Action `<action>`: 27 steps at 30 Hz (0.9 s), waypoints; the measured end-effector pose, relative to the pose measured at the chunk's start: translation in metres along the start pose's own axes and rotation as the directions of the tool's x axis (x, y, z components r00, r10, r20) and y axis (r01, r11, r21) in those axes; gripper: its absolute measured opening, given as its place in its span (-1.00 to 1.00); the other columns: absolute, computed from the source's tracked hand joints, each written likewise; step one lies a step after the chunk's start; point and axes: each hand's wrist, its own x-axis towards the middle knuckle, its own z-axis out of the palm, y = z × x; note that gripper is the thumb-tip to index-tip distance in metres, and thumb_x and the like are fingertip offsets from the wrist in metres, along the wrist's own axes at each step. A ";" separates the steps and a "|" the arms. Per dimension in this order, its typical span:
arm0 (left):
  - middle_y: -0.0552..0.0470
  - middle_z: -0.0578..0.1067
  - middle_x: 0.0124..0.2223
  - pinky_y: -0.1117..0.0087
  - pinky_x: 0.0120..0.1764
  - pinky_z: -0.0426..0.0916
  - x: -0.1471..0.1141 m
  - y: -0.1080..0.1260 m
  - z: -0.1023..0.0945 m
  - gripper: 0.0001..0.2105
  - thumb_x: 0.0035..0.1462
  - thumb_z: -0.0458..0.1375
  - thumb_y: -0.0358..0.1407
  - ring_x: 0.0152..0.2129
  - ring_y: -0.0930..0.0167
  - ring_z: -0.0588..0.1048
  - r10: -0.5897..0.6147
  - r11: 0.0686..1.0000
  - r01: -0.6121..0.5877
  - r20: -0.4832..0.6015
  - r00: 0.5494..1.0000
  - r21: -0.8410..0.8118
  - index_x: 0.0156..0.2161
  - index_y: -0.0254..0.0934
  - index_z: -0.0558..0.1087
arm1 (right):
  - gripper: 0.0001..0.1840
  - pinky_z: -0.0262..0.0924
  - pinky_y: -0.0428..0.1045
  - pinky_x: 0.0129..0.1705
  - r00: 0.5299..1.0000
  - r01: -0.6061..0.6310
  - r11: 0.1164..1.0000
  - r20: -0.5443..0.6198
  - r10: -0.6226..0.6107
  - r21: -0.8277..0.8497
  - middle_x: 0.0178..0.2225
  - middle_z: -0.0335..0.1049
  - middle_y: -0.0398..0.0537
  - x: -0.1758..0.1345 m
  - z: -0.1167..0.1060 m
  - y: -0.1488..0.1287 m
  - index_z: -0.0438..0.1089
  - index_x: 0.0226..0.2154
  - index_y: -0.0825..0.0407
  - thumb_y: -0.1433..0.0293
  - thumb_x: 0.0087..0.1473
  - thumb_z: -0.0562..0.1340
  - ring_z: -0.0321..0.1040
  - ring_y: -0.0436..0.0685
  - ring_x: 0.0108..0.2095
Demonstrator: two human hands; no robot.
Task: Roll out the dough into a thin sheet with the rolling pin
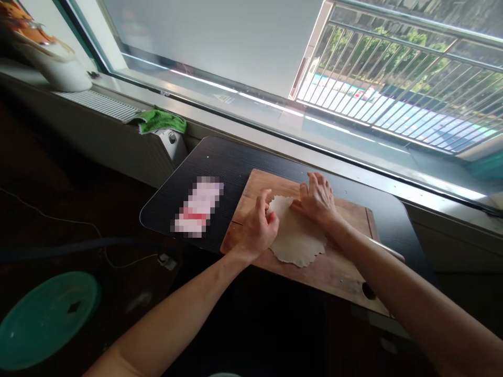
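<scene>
A thin, pale dough sheet (297, 241) with a ragged edge lies on a wooden cutting board (341, 283). At the dough's left edge is my left hand (259, 225), its fingers curled and the thumb bent over the dough. Whatever sits between those fingers is hidden. My right hand (317, 199) rests palm down at the dough's upper right, fingers stretched forward toward the window. A brownish strip shows beside its palm; I cannot tell whether it is a stick or bare board. From behind my right forearm a slim pale rod or handle (387, 249) sticks out.
The board stands on a black table (226, 157), with a blurred pink-and-red item (198, 209) to its left. A green cloth (163, 120) hangs over the radiator (113, 133). A teal basin (51, 319) is on the floor. The window ledge (251, 123) borders the table's far side.
</scene>
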 end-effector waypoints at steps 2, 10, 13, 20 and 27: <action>0.15 0.38 -0.38 0.44 -0.28 0.37 0.000 0.000 0.001 -0.46 0.10 0.09 -0.53 -0.47 0.46 0.42 0.012 1.000 -0.012 -0.009 1.000 0.000 0.21 -0.28 0.25 | -0.43 0.11 0.22 0.24 0.994 0.074 0.997 0.075 -0.073 -0.012 0.24 0.29 0.24 -0.023 -0.001 -0.008 0.26 0.25 0.13 0.27 0.34 -0.10 0.15 0.31 0.27; 0.16 0.41 -0.39 0.45 -0.31 0.38 0.001 -0.001 0.000 -0.46 0.09 0.09 -0.53 -0.49 0.46 0.42 0.004 0.999 -0.004 -0.005 1.000 0.045 0.21 -0.27 0.24 | -0.37 0.01 0.31 0.28 0.997 -0.081 0.997 -0.013 0.081 -0.001 0.31 0.17 0.33 0.014 0.005 -0.001 0.15 0.31 0.21 0.24 0.30 -0.05 0.07 0.39 0.32; 0.17 0.40 -0.41 0.45 -0.33 0.38 0.001 -0.001 -0.001 -0.47 0.10 0.08 -0.53 -0.50 0.46 0.42 0.022 0.999 -0.022 -0.016 1.000 0.048 0.20 -0.28 0.24 | -0.38 0.06 0.29 0.25 0.999 -0.043 0.999 -0.022 0.044 0.028 0.29 0.21 0.29 0.006 0.007 -0.004 0.16 0.31 0.17 0.26 0.30 -0.08 0.11 0.37 0.29; -0.01 0.52 -0.22 0.36 -0.15 0.47 0.000 -0.002 0.004 -0.48 0.10 0.10 -0.53 -0.32 0.39 0.54 0.074 0.995 -0.073 -0.017 0.997 0.065 0.20 -0.33 0.25 | -0.41 -0.05 0.34 0.32 0.994 0.108 0.994 -0.013 -0.108 -0.015 0.31 0.22 0.22 -0.018 0.007 -0.016 0.21 0.30 0.11 0.25 0.34 -0.09 0.01 0.37 0.36; 0.00 0.53 -0.20 0.39 -0.16 0.48 0.000 -0.003 0.003 -0.48 0.12 0.09 -0.55 -0.31 0.41 0.54 0.066 0.998 -0.065 -0.037 0.997 0.027 0.21 -0.29 0.24 | -0.37 -0.02 0.31 0.32 0.991 -0.008 0.999 0.136 0.003 0.038 0.35 0.16 0.24 -0.004 -0.002 -0.028 0.17 0.32 0.16 0.27 0.33 -0.14 0.01 0.35 0.37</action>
